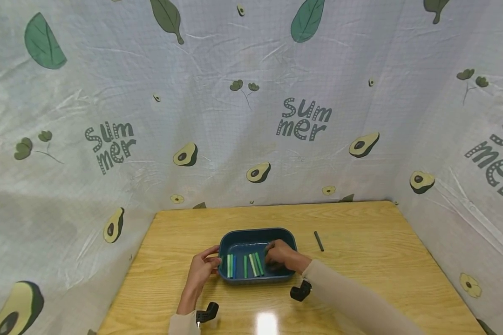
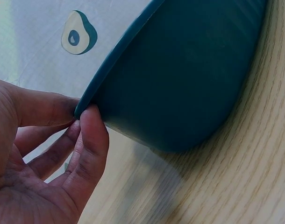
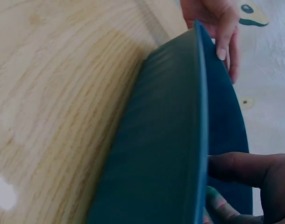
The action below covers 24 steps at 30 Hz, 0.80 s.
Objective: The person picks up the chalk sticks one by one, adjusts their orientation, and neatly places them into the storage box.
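Observation:
A dark blue tray [image 1: 257, 281] with rounded corners stands on the table. My left hand [image 1: 201, 270] pinches its left rim between thumb and fingers, as the left wrist view shows close up. Inside, on the left and in the middle, lie several chalk-like sticks: a light green stick [image 1: 229, 266], a blue stick [image 1: 234, 266], a pale stick [image 1: 252, 265] and green ones. My right hand [image 1: 282, 255] reaches down into the tray's right part with bent fingers. Green smudges mark a fingertip [image 3: 216, 198] there. The front wall hides the other fingertips, so I cannot tell whether they hold a stick.
A dark stick [image 1: 318, 241] lies on the wooden table [image 1: 360, 260], to the right of the tray. White sheeting [image 1: 218, 135] printed with avocados and leaves hangs behind the table and along both sides. Light glares off the tabletop near the front.

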Each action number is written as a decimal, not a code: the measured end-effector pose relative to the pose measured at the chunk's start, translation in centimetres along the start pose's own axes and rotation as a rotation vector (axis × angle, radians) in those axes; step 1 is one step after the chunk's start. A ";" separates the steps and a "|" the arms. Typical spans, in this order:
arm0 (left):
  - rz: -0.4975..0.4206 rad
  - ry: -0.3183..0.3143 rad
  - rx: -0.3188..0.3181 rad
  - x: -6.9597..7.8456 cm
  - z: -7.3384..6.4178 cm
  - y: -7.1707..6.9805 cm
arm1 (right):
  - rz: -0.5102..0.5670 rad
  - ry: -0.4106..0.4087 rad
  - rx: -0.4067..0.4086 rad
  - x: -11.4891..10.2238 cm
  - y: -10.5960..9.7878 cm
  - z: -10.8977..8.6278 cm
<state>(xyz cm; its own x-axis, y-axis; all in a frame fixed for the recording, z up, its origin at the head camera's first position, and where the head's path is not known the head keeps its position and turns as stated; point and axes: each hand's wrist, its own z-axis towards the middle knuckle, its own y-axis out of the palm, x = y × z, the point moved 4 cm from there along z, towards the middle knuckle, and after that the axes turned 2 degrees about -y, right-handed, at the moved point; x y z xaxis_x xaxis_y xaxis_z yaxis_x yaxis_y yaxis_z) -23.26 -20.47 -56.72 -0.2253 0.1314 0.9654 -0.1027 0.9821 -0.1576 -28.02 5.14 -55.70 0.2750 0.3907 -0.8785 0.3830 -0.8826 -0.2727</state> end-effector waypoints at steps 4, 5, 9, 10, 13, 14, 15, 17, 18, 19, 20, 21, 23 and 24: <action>0.004 0.004 -0.006 0.1 0.0 0.0 | 0.011 -0.035 -0.006 -0.4 -0.4 -0.1; 0.005 0.005 -0.008 0.1 0.0 0.0 | 0.019 -0.041 -0.009 -0.5 -0.6 -0.2; 0.002 0.001 -0.012 0.1 0.0 0.0 | 0.053 -0.066 -0.022 -0.5 -1.1 -0.3; 0.001 0.000 -0.013 0.2 -0.1 0.0 | 0.063 -0.073 -0.025 -0.4 -1.3 -0.4; 0.001 -0.003 -0.017 0.9 -0.5 0.0 | 0.105 -0.090 -0.036 -0.4 -1.8 -0.7; 0.001 -0.002 -0.018 1.2 -0.7 0.1 | 0.117 -0.097 -0.038 -0.5 -2.0 -0.9; 0.002 0.000 -0.019 1.6 -0.9 0.1 | 0.133 -0.105 -0.040 -0.5 -2.1 -1.0; 0.002 0.003 -0.017 2.0 -1.2 0.2 | 0.160 -0.118 -0.042 -0.7 -2.5 -1.5; 0.000 0.004 -0.016 2.0 -1.2 0.1 | 0.172 -0.122 -0.039 -0.8 -2.7 -1.7; -0.002 0.005 -0.015 1.8 -1.1 0.1 | 0.184 -0.126 -0.035 -0.9 -2.9 -1.9; 0.000 0.008 -0.013 1.5 -0.9 0.1 | 0.194 -0.133 -0.031 -1.0 -3.1 -2.1; 0.003 0.011 -0.012 1.2 -0.6 0.0 | 0.206 -0.136 -0.025 -1.0 -3.4 -2.2; 0.006 0.018 -0.011 0.6 -0.2 0.0 | 0.228 -0.142 -0.012 -1.1 -3.9 -2.5; 0.006 0.022 -0.010 0.4 -0.1 0.0 | 0.240 -0.149 -0.007 -1.2 -4.2 -2.6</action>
<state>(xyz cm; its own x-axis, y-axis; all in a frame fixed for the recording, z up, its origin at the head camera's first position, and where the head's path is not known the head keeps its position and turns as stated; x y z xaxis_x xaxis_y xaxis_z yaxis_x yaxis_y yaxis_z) -23.21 -20.44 -56.32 -0.2048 0.1403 0.9687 -0.0921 0.9825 -0.1618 -27.68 9.06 -52.52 0.2265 0.1278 -0.9656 0.3290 -0.9431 -0.0477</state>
